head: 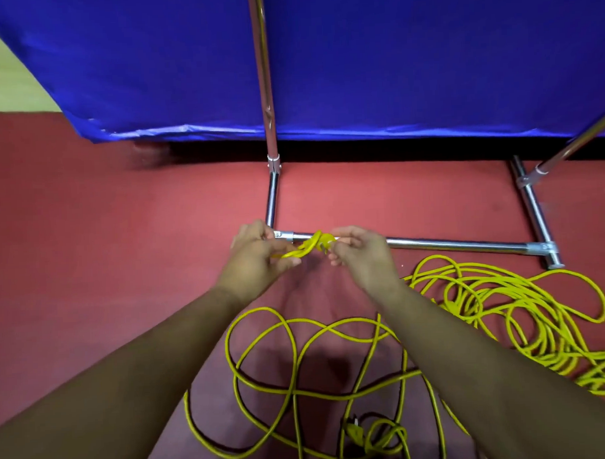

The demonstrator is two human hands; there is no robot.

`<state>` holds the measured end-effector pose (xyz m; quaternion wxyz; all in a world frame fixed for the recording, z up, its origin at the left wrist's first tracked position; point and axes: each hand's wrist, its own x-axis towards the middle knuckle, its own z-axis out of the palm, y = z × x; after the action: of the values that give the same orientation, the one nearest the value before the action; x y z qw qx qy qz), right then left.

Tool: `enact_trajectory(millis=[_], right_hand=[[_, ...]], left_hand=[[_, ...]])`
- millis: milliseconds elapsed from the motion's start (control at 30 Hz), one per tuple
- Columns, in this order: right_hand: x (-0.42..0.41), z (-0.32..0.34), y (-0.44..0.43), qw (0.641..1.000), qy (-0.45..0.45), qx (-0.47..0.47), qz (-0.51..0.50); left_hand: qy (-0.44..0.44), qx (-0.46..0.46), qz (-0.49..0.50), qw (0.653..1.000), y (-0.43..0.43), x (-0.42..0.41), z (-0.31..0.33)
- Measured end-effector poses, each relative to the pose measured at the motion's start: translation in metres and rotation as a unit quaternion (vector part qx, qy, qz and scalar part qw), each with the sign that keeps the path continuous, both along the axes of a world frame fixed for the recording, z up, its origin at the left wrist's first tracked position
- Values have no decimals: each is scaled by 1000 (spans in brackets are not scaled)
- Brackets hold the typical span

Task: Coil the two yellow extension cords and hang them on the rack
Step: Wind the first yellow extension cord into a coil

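Observation:
Both hands are raised in front of me over the red floor. My left hand (257, 253) pinches a short doubled stretch of yellow cord (305, 247). My right hand (358, 253) pinches the other side of that same small knot-like bunch. Below my arms a yellow extension cord (292, 360) lies in loose tangled loops with a plug (354, 431) near the bottom. A second yellow cord (496, 308) is heaped in many loops at the right. The chrome rack (459, 245) stands just beyond my hands, with an upright (267, 93) and floor bars.
A blue cloth-covered table or panel (391, 54) fills the background behind the rack. A slanted chrome bar (576, 147) enters from the right edge. Red carpet (88, 236) stretches open to the left.

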<state>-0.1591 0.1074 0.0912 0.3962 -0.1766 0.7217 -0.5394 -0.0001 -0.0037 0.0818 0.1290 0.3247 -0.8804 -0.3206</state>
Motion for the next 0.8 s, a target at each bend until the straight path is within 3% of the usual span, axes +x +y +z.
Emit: enact_trajectory(millis=[200, 367, 433, 633, 800], right_hand=[[-7, 141, 14, 992, 43, -110, -33], [15, 241, 53, 975, -75, -205, -38], [26, 271, 72, 968, -74, -238, -32], [61, 333, 128, 940, -137, -309, -51], [101, 336, 162, 930, -214, -293, -51]], left_hand=[[125, 193, -21, 973, 22, -18, 144], [201, 253, -21, 946, 62, -8, 241], [214, 263, -22, 940, 81, -1, 271], [244, 301, -16, 922, 152, 28, 347], [280, 294, 79, 910, 198, 59, 346]])
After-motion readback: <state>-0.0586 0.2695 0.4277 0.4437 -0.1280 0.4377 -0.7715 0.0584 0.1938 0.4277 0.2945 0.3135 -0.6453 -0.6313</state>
